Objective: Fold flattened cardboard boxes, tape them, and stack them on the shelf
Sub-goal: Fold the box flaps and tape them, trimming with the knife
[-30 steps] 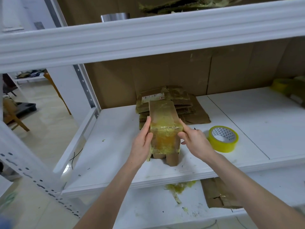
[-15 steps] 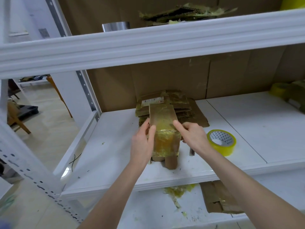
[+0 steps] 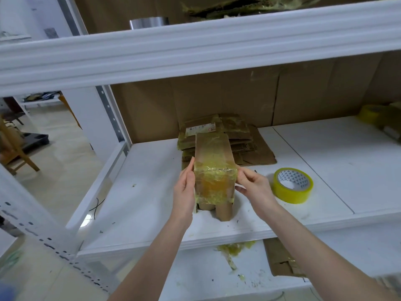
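on the shelf (image 3: 149,192), the box (image 3: 213,168) is pressed on one side by the flat left hand (image 3: 184,192) and pinched at the other by the right hand (image 3: 253,187).

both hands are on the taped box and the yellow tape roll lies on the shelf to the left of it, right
Not quite. The head view shows the yellow tape roll lying on the shelf to the right of the taped box, near the right hand, not to the left. The rest holds: the left hand and the right hand are both on the box.
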